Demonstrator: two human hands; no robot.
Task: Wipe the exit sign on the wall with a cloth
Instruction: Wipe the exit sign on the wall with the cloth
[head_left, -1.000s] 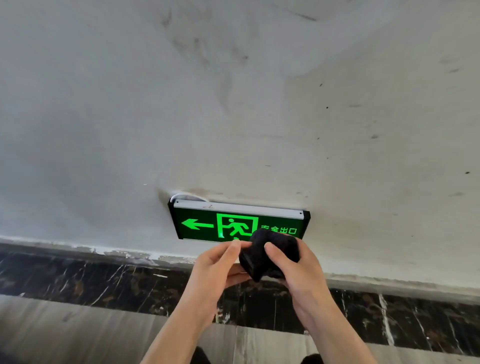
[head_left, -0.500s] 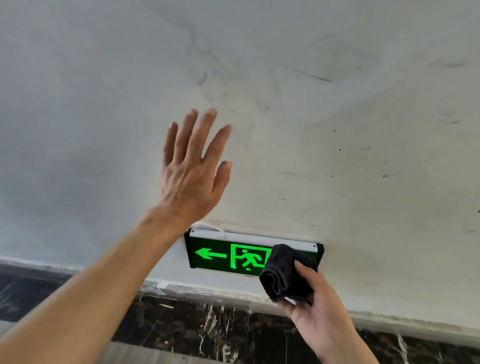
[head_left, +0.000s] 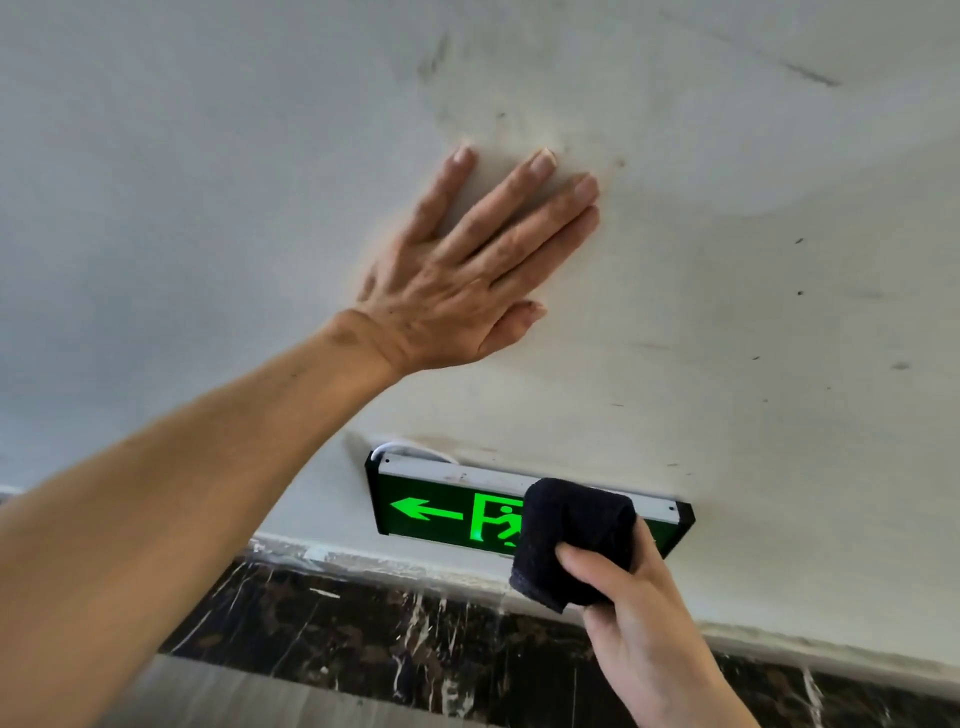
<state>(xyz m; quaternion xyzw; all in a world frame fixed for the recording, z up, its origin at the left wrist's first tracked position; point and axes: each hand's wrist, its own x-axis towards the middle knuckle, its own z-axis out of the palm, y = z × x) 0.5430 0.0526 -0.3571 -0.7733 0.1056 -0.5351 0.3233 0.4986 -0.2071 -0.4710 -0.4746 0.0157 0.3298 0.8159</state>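
A lit green exit sign (head_left: 441, 506) with a left arrow and a running figure hangs low on the white wall (head_left: 753, 312), just above the skirting. My right hand (head_left: 636, 618) grips a folded black cloth (head_left: 571, 538) and presses it against the sign's middle and right part, hiding that half. My left hand (head_left: 467, 275) lies flat on the wall above the sign, fingers spread and holding nothing.
A dark marbled skirting band (head_left: 415, 644) runs below the wall, with a grey floor strip (head_left: 234, 696) beneath it. A white cable (head_left: 410, 451) loops behind the sign's top left corner. The wall carries smudges and small dark specks.
My left hand let go of the cloth, rose and settled flat on the wall above the sign. My right hand carried the cloth up onto the sign's face.
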